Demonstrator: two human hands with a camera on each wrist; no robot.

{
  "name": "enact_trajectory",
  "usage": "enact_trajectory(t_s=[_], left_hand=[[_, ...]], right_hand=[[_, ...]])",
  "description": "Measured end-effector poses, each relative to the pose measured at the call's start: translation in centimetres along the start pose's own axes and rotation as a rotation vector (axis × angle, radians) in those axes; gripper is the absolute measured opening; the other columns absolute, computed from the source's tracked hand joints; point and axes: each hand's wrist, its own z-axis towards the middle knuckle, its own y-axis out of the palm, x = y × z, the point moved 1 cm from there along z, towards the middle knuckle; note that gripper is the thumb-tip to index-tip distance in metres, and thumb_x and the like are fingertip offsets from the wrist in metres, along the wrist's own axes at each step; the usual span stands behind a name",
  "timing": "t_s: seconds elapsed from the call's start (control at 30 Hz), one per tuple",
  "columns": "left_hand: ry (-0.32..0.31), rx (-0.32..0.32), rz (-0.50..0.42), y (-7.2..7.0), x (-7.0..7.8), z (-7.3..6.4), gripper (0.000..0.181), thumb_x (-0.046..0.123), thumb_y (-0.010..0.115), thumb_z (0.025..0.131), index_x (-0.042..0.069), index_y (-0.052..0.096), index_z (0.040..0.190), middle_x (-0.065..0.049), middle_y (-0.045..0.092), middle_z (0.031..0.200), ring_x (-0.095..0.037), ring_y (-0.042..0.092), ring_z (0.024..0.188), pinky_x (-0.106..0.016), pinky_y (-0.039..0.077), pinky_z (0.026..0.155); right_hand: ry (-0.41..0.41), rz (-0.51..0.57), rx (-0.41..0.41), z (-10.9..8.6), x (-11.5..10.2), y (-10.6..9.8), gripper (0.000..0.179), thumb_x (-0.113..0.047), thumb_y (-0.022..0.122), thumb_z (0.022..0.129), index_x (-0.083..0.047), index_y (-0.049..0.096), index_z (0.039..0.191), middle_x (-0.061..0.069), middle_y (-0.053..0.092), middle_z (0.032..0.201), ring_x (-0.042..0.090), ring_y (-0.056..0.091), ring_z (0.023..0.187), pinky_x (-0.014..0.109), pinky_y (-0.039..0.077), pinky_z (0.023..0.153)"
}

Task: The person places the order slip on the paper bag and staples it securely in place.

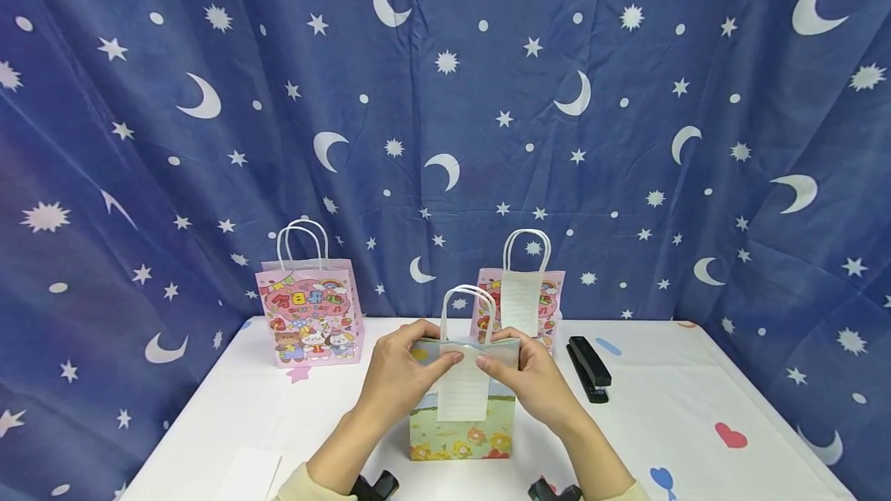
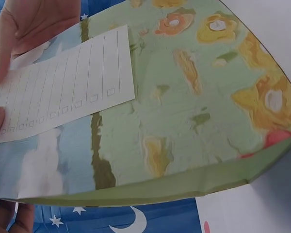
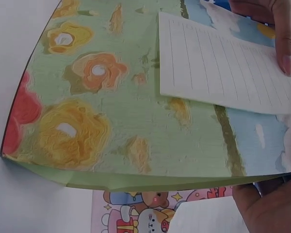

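A green and blue flower-painted paper bag (image 1: 426,435) with white twisted handles stands upright near the table's front. A lined paper slip (image 1: 462,397) lies flat against its front, its upper end at the bag's rim. My left hand (image 1: 398,366) grips the bag's top left edge, thumb on the slip, fingers behind. On the other side my right hand (image 1: 532,377) grips the top right edge, its thumb also on the slip. Small tick boxes run along one side of the slip in the left wrist view. Fingers behind the bag are mostly hidden.
Behind stands a pink cartoon bag (image 1: 551,284) with a similar slip (image 1: 520,300) on it. Another pink bag (image 1: 313,323) is at the back left. A black stapler (image 1: 588,366) lies to the right. White paper (image 1: 250,474) lies at the front left.
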Motion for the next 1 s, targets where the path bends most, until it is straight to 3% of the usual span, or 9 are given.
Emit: enact_trajectory(t_s=[0.1, 0.2, 0.3, 0.47, 0.7, 1.0], left_hand=[[0.000, 0.008, -0.012, 0.1, -0.1, 0.0, 0.027, 0.026, 0.095, 0.074, 0.025, 0.073, 0.090, 0.009, 0.076, 0.089, -0.003, 0.056, 0.073, -0.021, 0.045, 0.063], [-0.035, -0.026, -0.057, 0.0, -0.4, 0.0, 0.026, 0.029, 0.094, 0.075, 0.027, 0.073, 0.090, 0.011, 0.075, 0.090, -0.004, 0.056, 0.075, -0.022, 0.045, 0.065], [-0.101, -0.115, -0.142, -0.3, -0.8, 0.2, 0.024, 0.032, 0.091, 0.079, 0.030, 0.074, 0.096, 0.012, 0.075, 0.094, -0.006, 0.059, 0.079, -0.022, 0.048, 0.068], [-0.189, -0.263, -0.310, -0.8, -1.9, 0.4, 0.020, 0.029, 0.084, 0.088, 0.022, 0.077, 0.105, 0.000, 0.075, 0.098, -0.008, 0.062, 0.072, -0.022, 0.053, 0.065], [-0.188, -0.340, -0.414, -0.9, -2.7, 0.5, 0.021, 0.025, 0.082, 0.091, 0.014, 0.077, 0.108, -0.009, 0.078, 0.096, -0.010, 0.067, 0.072, -0.024, 0.056, 0.065], [-0.198, -0.400, -0.560, -1.0, -3.3, 0.8, 0.020, 0.017, 0.080, 0.092, 0.006, 0.078, 0.109, -0.016, 0.078, 0.102, -0.017, 0.077, 0.084, -0.031, 0.063, 0.076]], right_hand=[[-0.011, 0.022, 0.005, 0.1, 0.1, 0.2, 0.032, -0.024, 0.069, 0.101, -0.002, 0.059, 0.122, 0.004, 0.065, 0.089, 0.012, 0.062, 0.080, 0.027, 0.056, 0.076], [-0.024, 0.028, 0.016, 0.2, 0.3, 0.3, 0.028, -0.023, 0.069, 0.101, -0.001, 0.061, 0.117, 0.006, 0.070, 0.098, 0.013, 0.067, 0.089, 0.028, 0.058, 0.081], [-0.025, 0.019, 0.031, 0.2, 0.3, 0.3, 0.027, -0.022, 0.068, 0.102, 0.001, 0.061, 0.115, 0.007, 0.069, 0.098, 0.012, 0.066, 0.088, 0.028, 0.057, 0.080], [-0.038, 0.009, 0.039, 0.2, 0.2, 0.2, 0.026, -0.021, 0.067, 0.102, 0.001, 0.061, 0.114, 0.006, 0.070, 0.097, 0.011, 0.067, 0.088, 0.026, 0.057, 0.079], [-0.088, -0.005, 0.041, 0.2, 0.3, 0.3, 0.021, -0.016, 0.067, 0.102, 0.002, 0.062, 0.110, 0.002, 0.071, 0.092, 0.010, 0.067, 0.084, 0.027, 0.058, 0.077], [-0.087, -0.049, 0.061, 0.4, 0.1, 0.3, 0.019, -0.017, 0.068, 0.101, 0.001, 0.064, 0.108, 0.010, 0.071, 0.093, 0.011, 0.064, 0.090, 0.026, 0.057, 0.074]])
